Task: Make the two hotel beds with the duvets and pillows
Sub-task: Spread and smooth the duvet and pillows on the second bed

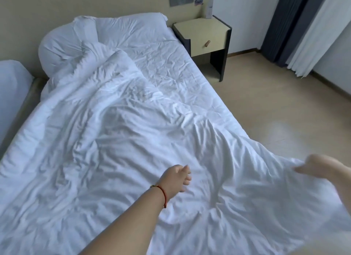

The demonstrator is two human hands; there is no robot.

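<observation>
**Q.** Where is the duvet point(117, 133), and what are the hands doing?

**A.** It lies crumpled over the near bed point(167, 64), bunched toward the head end and leaving the bare sheet exposed on the side toward the nightstand point(207, 36). Its near right corner hangs past the mattress edge, over the floor point(275, 95). The left hand point(176, 178) reaches out above the cloth with fingers loosely spread, holding nothing; whether it touches the duvet cannot be told. The right hand point(321, 167) is at the overhanging corner but motion-blurred, so its grip cannot be told.

**Q.** How should the duvet handle?

**A.** By its deep, fine wrinkles it is judged soft, light and limp — it will fold and drag rather than slide as a sheet. The two foot-end corners look the best places to take hold, so that a lift and shake spreads it toward the headboard wall point(57, 5).

**Q.** Counts?

**A.** One duvet in view; two pillows — one propped at the left of the head end point(57, 49), one lying flat beside it point(131, 28); one nightstand. Of the second bed point(13, 87) only a white edge shows at far left, apart from the first. A dark curtain point(288, 22) and a white one point(319, 32) hang at the right.
</observation>
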